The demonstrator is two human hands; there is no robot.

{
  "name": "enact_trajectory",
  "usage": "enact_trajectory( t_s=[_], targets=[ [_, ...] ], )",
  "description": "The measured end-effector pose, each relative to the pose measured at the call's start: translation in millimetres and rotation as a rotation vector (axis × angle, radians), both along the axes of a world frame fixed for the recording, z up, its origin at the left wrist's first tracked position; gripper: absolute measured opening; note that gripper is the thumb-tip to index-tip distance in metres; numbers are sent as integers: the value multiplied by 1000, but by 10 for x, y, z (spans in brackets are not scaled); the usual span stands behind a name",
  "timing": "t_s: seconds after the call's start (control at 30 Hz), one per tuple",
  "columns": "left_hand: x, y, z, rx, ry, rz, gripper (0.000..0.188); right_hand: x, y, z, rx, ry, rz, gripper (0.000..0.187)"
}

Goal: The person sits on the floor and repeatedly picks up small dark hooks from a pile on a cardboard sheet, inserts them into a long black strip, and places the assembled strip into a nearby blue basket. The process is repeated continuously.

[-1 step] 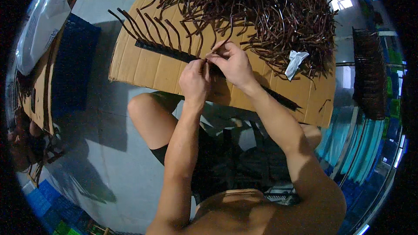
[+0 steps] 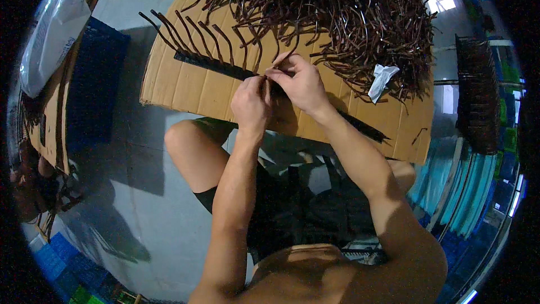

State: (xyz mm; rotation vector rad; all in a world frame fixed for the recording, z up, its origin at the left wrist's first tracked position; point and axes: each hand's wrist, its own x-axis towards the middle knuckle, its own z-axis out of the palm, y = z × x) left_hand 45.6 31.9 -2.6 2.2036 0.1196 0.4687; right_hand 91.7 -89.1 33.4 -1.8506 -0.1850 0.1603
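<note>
Brown, slim, bent-ended pieces that look like eyeglass temples (image 2: 224, 44) stand in a row along the left half of a long black slotted strip (image 2: 211, 66). The strip lies slantwise on cardboard. My left hand (image 2: 251, 102) is closed at the strip's middle, thumb and fingertips pinched together; what they grip is hidden. Close beside it, my right hand (image 2: 302, 83) pinches one brown temple (image 2: 295, 45), its curved end rising past the fingers. The fingertips of both hands nearly meet, covering that part of the strip. Its right end (image 2: 365, 126) shows beyond my right forearm.
A large tangled heap of brown temples (image 2: 332, 8) covers the far side of the cardboard sheet (image 2: 180, 87). White crumpled paper (image 2: 382, 81) lies on the heap's near edge. At left stand a blue crate (image 2: 98, 79) and plastic bag (image 2: 53, 34); a loaded dark rack (image 2: 478, 95) is at right.
</note>
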Motion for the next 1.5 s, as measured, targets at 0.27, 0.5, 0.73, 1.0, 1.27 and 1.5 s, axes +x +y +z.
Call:
enact_trajectory(
  t_s=[0.27, 0.5, 0.73, 1.0, 1.27, 1.5],
  targets=[
    [9, -10, 0, -5, -18, 7, 14, -6, -44, -33, 56, -54, 2, 19],
    [-11, 13, -18, 55, -9, 17, 15, -15, 16, 70, -442, -356, 161, 13],
    [47, 150, 14, 24, 77, 207, 20, 994, 155, -70, -450, 117, 215, 26],
    [-26, 56, 93, -31, 158, 146, 20, 935, 52, -401, -928, -232, 187, 25],
    [7, 53, 41, 10, 75, 88, 20, 652, 86, -234, -697, -356, -81, 31],
    [30, 83, -6, -71, 3, 83, 15, 730, 52, -113, -581, 217, 18, 27]
  ],
)
